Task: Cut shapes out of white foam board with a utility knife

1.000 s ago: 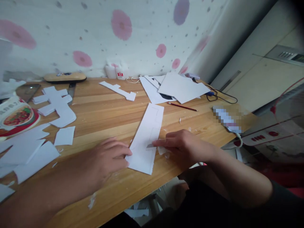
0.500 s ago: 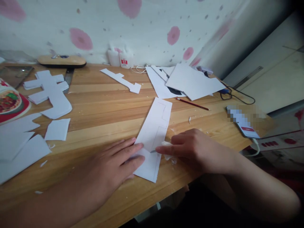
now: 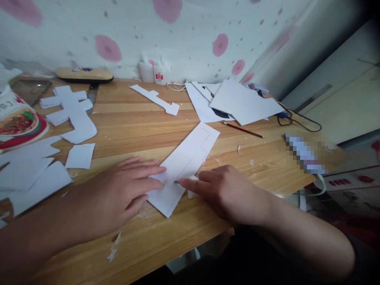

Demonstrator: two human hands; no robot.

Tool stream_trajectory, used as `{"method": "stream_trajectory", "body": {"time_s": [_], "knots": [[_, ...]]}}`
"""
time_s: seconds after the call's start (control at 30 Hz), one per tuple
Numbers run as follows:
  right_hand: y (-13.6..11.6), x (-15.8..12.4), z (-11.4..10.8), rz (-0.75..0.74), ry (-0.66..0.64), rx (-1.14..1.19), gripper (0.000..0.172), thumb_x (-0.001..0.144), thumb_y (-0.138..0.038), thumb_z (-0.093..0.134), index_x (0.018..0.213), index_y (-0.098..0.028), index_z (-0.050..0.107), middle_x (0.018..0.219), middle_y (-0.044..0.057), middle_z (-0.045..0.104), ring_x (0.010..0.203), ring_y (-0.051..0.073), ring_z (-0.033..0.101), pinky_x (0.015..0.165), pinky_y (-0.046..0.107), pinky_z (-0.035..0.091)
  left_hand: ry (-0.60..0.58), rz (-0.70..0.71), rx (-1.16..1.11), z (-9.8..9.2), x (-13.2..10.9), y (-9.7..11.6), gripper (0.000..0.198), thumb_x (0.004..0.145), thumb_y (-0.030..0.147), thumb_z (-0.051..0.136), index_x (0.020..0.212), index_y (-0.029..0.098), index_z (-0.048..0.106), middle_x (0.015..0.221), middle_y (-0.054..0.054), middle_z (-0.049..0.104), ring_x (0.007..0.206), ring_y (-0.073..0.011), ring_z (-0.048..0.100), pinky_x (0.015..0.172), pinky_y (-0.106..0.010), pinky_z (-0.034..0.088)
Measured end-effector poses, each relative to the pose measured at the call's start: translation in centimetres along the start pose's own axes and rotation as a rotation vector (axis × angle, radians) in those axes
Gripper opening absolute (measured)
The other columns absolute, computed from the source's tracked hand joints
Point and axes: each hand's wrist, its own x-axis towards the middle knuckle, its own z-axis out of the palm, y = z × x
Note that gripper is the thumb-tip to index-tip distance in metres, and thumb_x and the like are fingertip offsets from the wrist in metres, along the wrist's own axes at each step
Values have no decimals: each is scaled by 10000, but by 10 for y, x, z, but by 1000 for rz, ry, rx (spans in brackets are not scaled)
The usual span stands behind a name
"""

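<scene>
A white board strip (image 3: 190, 158) with pencil-drawn outlines lies slantwise on the wooden table. My left hand (image 3: 130, 188) rests on its left edge, fingers spread and pressing it down. Over the lower right edge, my right hand (image 3: 227, 190) is closed on a small dark blade (image 3: 176, 182), with the index finger stretched along it. The blade's tip touches the strip near the end of a drawn line. A crumpled white piece (image 3: 192, 189) shows under the right fingers; most of the blade's grip is hidden.
Cut white shapes (image 3: 71, 113) are stacked at left near a red-and-white food packet (image 3: 20, 118). A narrow cut piece (image 3: 156, 99), white sheets (image 3: 245, 103), a pencil (image 3: 243, 130), white bottles (image 3: 161, 73) and a tan case (image 3: 84, 74) lie behind. A phone (image 3: 304, 154) sits at right.
The strip has turned clockwise, its lower end swinging left. Both hands have shifted left with it, and the blade now touches further left. The whole view has also moved slightly.
</scene>
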Motion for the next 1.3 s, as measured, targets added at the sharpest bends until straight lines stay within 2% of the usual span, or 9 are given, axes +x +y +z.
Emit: {"method": "stream_trajectory", "body": {"time_s": [0.1,0.23,0.37,0.5,0.8,0.97,1.17,1.3], "knots": [[-10,7,-1,20,10,-58,420,936,-176,447,1353,-210,486,835,41,659,649,151,575,590,279,362,-25,-79,-17,1,0,6,297,861,281,526,1107,259,690,1310,-38,628,1209,-237,570,1074,-440,403],[-13,10,-8,-19,-15,-154,414,918,-161,455,1329,-173,503,803,50,661,608,163,573,541,293,317,-65,-151,-25,7,1,15,403,860,344,572,1219,173,635,1332,-116,595,1216,-273,564,1058,-444,420],[-9,14,-13,-77,-40,-238,402,923,-164,448,1319,-161,514,772,56,658,572,167,558,524,301,274,-149,-141,11,6,4,16,423,848,351,612,1244,203,621,1358,-104,568,1234,-268,549,1054,-440,413],[-4,15,-13,-121,-63,-217,408,935,-162,424,1336,-161,500,777,62,660,596,176,564,536,306,285,-191,-170,44,2,7,15,463,803,397,679,1234,238,626,1345,-89,581,1248,-302,532,1061,-516,372],[6,2,-12,-135,-74,-142,442,933,-149,428,1373,-154,466,807,64,652,600,152,535,574,296,334,-112,-179,51,4,0,10,302,836,441,627,1108,325,685,1259,-25,655,1189,-327,576,1082,-628,234],[11,-10,-9,-131,-80,-109,452,936,-145,432,1388,-145,447,775,51,641,612,158,543,583,295,351,-130,-195,27,3,-1,9,357,819,457,643,1151,328,667,1296,-27,625,1241,-337,529,1081,-632,211],[15,-22,-4,-108,-55,-43,439,942,-129,423,1380,-133,453,822,70,648,662,161,572,619,285,386,-202,-292,-66,-1,3,10,379,788,430,668,1149,315,674,1282,-45,635,1280,-387,474,1060,-691,158],[18,-24,3,-72,-8,29,432,949,-121,398,1374,-160,466,856,65,658,676,153,577,629,275,393,-134,-289,-37,1,6,17,394,751,448,690,1108,282,699,1238,-78,670,1221,-390,529,1062,-673,171]]}}
